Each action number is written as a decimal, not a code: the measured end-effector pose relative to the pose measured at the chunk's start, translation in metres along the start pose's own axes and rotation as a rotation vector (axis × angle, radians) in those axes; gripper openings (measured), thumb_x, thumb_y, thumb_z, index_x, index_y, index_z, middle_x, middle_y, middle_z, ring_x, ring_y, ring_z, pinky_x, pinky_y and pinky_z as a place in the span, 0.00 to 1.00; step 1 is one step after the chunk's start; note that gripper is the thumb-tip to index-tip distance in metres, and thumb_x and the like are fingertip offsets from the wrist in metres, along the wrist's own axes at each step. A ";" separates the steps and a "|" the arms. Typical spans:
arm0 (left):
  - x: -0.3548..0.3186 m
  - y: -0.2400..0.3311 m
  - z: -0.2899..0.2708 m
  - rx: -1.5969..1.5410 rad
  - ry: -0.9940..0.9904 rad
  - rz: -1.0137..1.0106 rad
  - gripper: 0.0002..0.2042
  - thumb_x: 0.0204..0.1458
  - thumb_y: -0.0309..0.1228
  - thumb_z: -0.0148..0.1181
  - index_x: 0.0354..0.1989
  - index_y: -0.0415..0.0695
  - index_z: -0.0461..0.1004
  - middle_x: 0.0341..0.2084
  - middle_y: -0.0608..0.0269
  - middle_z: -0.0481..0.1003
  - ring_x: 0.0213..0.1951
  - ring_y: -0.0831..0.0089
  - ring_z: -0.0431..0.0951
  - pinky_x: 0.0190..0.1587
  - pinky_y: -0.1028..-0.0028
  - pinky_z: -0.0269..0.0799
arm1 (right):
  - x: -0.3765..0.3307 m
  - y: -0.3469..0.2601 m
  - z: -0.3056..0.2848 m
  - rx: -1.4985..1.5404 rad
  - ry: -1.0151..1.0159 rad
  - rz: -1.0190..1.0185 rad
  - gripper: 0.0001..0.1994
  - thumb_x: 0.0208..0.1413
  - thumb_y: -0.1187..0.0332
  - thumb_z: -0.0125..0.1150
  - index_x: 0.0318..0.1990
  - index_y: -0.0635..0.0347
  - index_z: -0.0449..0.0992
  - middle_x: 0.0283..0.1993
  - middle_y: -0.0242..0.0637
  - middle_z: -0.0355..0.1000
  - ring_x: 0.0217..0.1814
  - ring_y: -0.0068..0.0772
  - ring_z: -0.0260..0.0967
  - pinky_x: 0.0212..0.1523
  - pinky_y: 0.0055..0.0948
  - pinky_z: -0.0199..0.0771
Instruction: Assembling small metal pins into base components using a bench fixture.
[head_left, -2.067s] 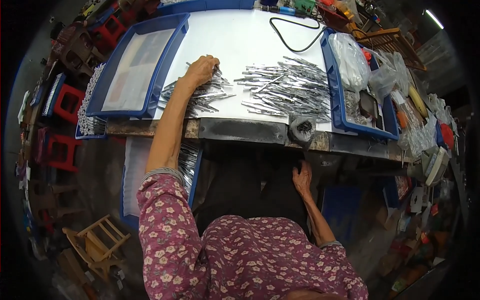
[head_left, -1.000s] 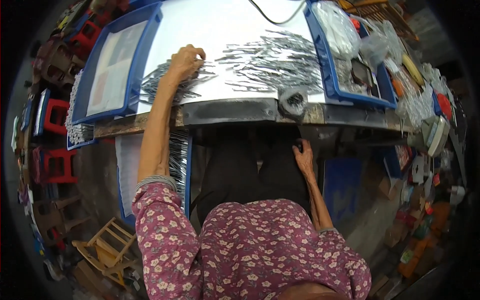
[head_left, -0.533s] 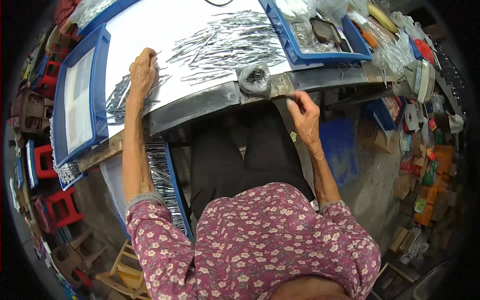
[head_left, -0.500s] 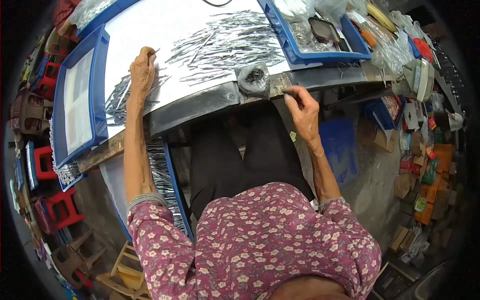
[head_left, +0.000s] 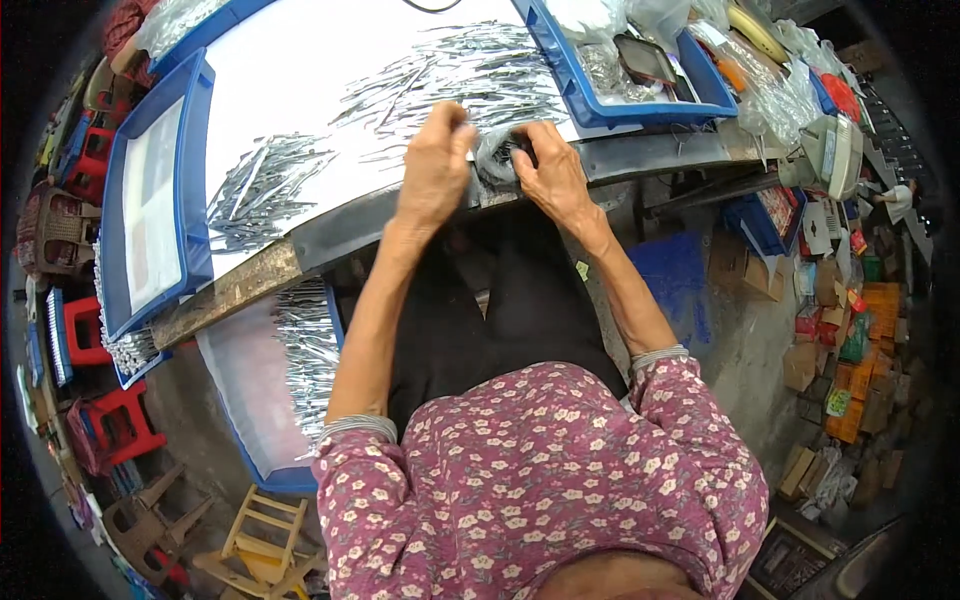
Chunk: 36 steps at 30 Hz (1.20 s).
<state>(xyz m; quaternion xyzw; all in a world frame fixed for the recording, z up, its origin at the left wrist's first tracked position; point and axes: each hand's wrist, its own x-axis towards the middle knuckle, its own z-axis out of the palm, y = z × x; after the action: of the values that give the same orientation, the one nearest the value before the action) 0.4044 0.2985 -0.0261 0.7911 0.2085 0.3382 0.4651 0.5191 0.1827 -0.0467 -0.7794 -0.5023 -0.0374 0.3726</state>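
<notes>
Thin silvery metal strips lie on the white tabletop in two groups: a broad spread pile point(head_left: 470, 75) in the middle and a smaller pile point(head_left: 265, 190) at the left. At the table's front edge sits a small round container lined with clear plastic point(head_left: 492, 170), dark inside. My right hand point(head_left: 560, 178) is at its right side, with bent fingers over the opening; the fingertips are partly hidden. My left hand point(head_left: 435, 165) hovers just left of the container, over the near edge of the middle pile. Its fingers are bent and smeared by motion.
A blue tray point(head_left: 200, 170) stands at the table's left. Another blue tray point(head_left: 650, 115) at the right holds plastic bags and a dark-framed item. Below the table's left side, a blue bin point(head_left: 265, 440) contains more strips. Red stools point(head_left: 125, 425) stand on the floor.
My left hand has moved right, from the smaller pile to beside the container. My right hand has come left and up, from beside the table edge to the container's opening.
</notes>
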 end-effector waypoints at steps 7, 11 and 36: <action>-0.003 -0.016 0.034 0.335 0.007 0.200 0.10 0.44 0.25 0.53 0.37 0.37 0.65 0.32 0.48 0.66 0.31 0.52 0.70 0.31 0.63 0.67 | 0.005 0.007 0.005 -0.030 -0.039 -0.063 0.09 0.44 0.74 0.53 0.35 0.64 0.66 0.32 0.47 0.64 0.34 0.50 0.64 0.35 0.38 0.65; -0.001 -0.014 0.035 0.392 0.034 0.135 0.09 0.45 0.22 0.49 0.36 0.37 0.66 0.31 0.48 0.67 0.31 0.51 0.71 0.32 0.62 0.68 | 0.008 0.010 0.004 0.004 -0.054 -0.097 0.09 0.43 0.75 0.53 0.34 0.65 0.66 0.32 0.48 0.64 0.35 0.52 0.64 0.34 0.41 0.65; -0.003 -0.011 0.032 0.270 0.131 0.186 0.08 0.46 0.20 0.47 0.35 0.34 0.67 0.29 0.47 0.66 0.34 0.52 0.67 0.37 0.62 0.64 | 0.007 0.017 -0.006 0.102 -0.035 -0.062 0.08 0.43 0.74 0.54 0.32 0.67 0.66 0.28 0.45 0.63 0.29 0.44 0.62 0.31 0.34 0.63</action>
<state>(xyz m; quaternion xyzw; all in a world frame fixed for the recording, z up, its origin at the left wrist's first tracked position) 0.4256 0.2825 -0.0481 0.8385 0.2081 0.3996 0.3066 0.5385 0.1807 -0.0491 -0.7440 -0.5339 -0.0097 0.4016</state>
